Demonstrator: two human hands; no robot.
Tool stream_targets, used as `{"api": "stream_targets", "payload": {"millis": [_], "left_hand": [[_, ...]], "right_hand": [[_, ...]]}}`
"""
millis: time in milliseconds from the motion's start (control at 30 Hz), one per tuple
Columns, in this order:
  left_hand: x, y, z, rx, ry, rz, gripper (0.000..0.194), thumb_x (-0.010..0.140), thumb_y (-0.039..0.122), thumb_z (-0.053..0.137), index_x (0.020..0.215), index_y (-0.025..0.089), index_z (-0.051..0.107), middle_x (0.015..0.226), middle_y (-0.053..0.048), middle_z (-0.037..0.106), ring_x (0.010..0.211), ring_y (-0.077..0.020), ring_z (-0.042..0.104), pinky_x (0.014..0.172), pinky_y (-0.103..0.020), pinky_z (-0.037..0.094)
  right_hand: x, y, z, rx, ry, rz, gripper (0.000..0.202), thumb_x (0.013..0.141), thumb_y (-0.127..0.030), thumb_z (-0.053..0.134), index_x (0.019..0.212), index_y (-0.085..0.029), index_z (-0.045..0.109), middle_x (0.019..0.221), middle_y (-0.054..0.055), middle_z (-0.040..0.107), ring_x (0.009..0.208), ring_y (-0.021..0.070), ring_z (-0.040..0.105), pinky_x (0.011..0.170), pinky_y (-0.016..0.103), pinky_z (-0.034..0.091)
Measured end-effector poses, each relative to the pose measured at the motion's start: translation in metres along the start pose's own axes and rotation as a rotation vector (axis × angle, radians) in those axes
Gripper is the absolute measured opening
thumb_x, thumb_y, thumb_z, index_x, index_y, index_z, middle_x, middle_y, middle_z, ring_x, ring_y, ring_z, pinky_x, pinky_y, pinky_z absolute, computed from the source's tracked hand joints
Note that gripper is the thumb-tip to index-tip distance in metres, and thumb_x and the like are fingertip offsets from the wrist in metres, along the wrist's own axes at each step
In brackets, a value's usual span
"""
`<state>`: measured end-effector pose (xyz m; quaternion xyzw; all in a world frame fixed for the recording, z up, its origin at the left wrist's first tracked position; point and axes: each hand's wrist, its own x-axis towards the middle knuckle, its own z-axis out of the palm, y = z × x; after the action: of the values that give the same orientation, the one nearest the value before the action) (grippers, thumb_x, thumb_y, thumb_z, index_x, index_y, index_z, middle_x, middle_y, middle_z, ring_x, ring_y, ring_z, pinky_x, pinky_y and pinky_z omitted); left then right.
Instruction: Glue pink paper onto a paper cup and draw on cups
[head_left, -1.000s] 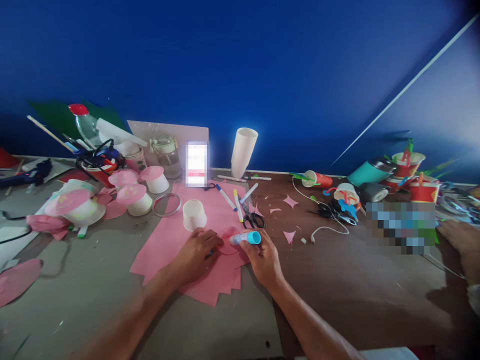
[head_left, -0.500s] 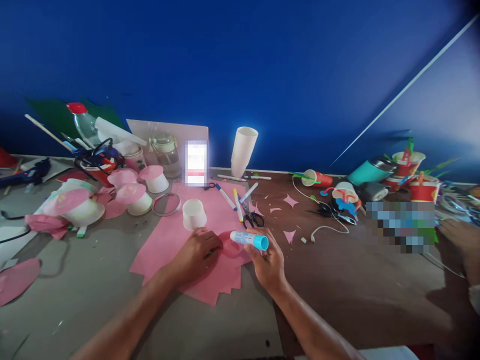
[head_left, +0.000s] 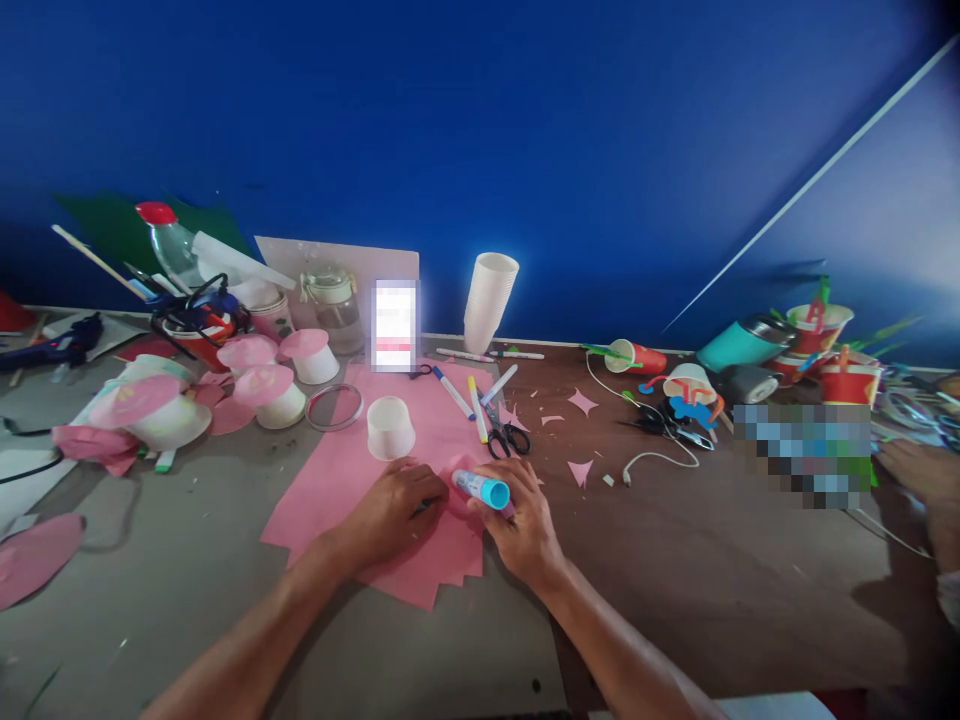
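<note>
My right hand (head_left: 525, 520) is closed around a glue stick (head_left: 484, 489) with a light-blue end, tilted over pink paper. Close by on the left, my left hand (head_left: 401, 510) has its fingers curled at the edge of a pink paper piece (head_left: 459, 468), which the glue stick partly covers. Larger pink sheets (head_left: 330, 500) lie under both hands. A white paper cup (head_left: 391, 428) stands on these sheets just beyond my left hand. Scissors with black handles (head_left: 508, 440) and several markers (head_left: 453, 392) rest beyond my right hand.
White cups topped with pink discs (head_left: 268, 385) stand left, near a tape roll (head_left: 334, 407). A stack of white cups (head_left: 489, 305) and a bright phone (head_left: 394, 325) stand at the back. Pink scraps (head_left: 581, 402) and a white cable (head_left: 660, 460) lie right. Another person's hand (head_left: 919, 475) shows at far right.
My right hand has moved slightly left with the glue stick, whose blue end now points more toward me. My left hand stays nearly in place.
</note>
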<state>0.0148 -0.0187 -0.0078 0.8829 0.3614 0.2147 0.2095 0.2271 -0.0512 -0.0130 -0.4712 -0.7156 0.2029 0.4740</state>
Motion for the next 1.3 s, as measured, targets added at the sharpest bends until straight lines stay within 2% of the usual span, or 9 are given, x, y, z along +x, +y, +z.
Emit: {"api": "stream_targets", "payload": {"millis": [133,400,567,633,733,833,933,1133,1300], "left_hand": [[0.001,0.002,-0.003,0.013,-0.017,-0.021,0.02,0.089,0.009,0.049,0.086,0.019,0.066,0.087,-0.004,0.075,0.086,-0.0206,0.068,0.091,-0.039,0.048],[0.0,0.002,0.0,0.068,-0.013,-0.017,0.025,0.09,0.01,0.05,0.106,0.02,0.066,0.1,-0.006,0.075,0.094,-0.0221,0.068,0.097,-0.042,0.047],[0.001,0.001,0.003,0.064,0.079,-0.016,0.02,0.092,0.012,0.049,0.096,0.019,0.067,0.09,-0.005,0.074,0.085,-0.0201,0.068,0.095,-0.041,0.048],[0.002,0.002,0.001,0.054,0.134,-0.012,0.019,0.094,0.013,0.048,0.091,0.019,0.066,0.085,-0.004,0.072,0.079,-0.0184,0.066,0.092,-0.04,0.048],[0.003,0.002,-0.001,0.021,0.227,-0.01,0.022,0.095,0.013,0.046,0.088,0.02,0.066,0.082,-0.003,0.071,0.077,-0.0175,0.064,0.084,-0.036,0.049],[0.003,0.001,0.0,-0.007,0.265,-0.008,0.023,0.096,0.014,0.045,0.089,0.02,0.066,0.082,-0.003,0.071,0.079,-0.0176,0.064,0.082,-0.035,0.049],[0.002,0.0,0.002,-0.018,0.242,-0.005,0.024,0.094,0.014,0.044,0.091,0.021,0.067,0.084,-0.004,0.072,0.079,-0.0174,0.064,0.085,-0.035,0.05],[0.001,-0.002,0.0,-0.002,0.204,-0.001,0.023,0.092,0.012,0.045,0.089,0.02,0.066,0.083,-0.004,0.071,0.078,-0.0176,0.064,0.081,-0.034,0.051],[0.001,0.0,-0.004,0.033,0.14,0.042,0.024,0.091,0.01,0.045,0.09,0.019,0.067,0.089,-0.006,0.069,0.082,-0.0177,0.065,0.08,-0.032,0.052]], "right_hand": [[0.0,0.003,0.003,-0.005,-0.043,0.024,0.022,0.093,-0.035,0.064,0.111,-0.026,0.073,0.107,0.008,0.073,0.1,0.0265,0.065,0.091,0.042,0.051],[0.001,0.011,0.003,0.022,0.005,0.094,0.022,0.091,-0.034,0.066,0.109,-0.024,0.074,0.106,0.009,0.074,0.101,0.0269,0.066,0.095,0.043,0.05],[0.001,0.007,0.003,0.094,0.027,0.144,0.021,0.087,-0.033,0.07,0.106,-0.024,0.076,0.106,0.008,0.075,0.101,0.0265,0.067,0.094,0.041,0.051],[0.002,0.008,0.001,0.179,0.066,0.228,0.022,0.085,-0.037,0.072,0.102,-0.023,0.076,0.102,0.007,0.076,0.097,0.026,0.068,0.09,0.04,0.052],[0.004,0.014,0.0,0.397,0.152,0.43,0.032,0.084,-0.049,0.071,0.097,-0.021,0.076,0.089,0.006,0.078,0.086,0.0249,0.07,0.081,0.037,0.054],[0.006,0.02,0.0,0.565,0.221,0.558,0.04,0.081,-0.06,0.07,0.09,-0.021,0.076,0.079,0.004,0.078,0.083,0.0258,0.071,0.079,0.039,0.055],[0.008,0.022,0.0,0.654,0.268,0.593,0.042,0.076,-0.062,0.074,0.087,-0.022,0.076,0.078,0.004,0.077,0.085,0.0272,0.071,0.08,0.04,0.055],[0.013,0.021,-0.006,0.795,0.346,0.625,0.043,0.072,-0.062,0.076,0.082,-0.021,0.073,0.073,0.003,0.073,0.066,0.0212,0.066,0.065,0.035,0.053],[0.009,0.017,-0.009,0.655,0.321,0.559,0.04,0.075,-0.059,0.075,0.081,-0.02,0.074,0.072,0.003,0.072,0.069,0.0208,0.065,0.068,0.034,0.052]]}}
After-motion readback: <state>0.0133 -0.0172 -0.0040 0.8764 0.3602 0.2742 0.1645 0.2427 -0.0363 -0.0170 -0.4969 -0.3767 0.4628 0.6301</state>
